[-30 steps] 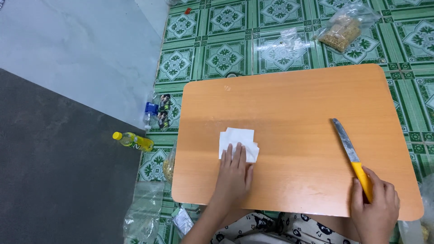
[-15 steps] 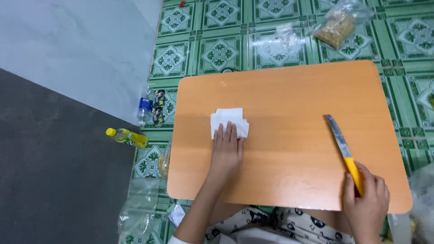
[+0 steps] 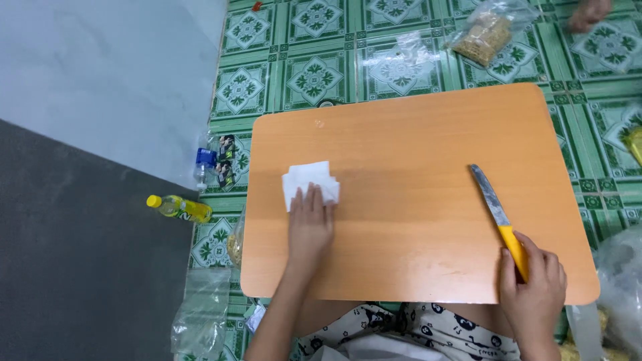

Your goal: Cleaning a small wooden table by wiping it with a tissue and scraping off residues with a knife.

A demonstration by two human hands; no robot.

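L hand (image 3: 309, 227) flat, R hand (image 3: 533, 289) clenched

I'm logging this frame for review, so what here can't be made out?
Head view:
- Folded white tissue: near edge hidden under the left hand.
- Yellow-handled knife: handle end hidden inside the right hand.
- Clear bag of brown contents: too small to identify.
- Another person's hand: cut off by top edge, blurred.
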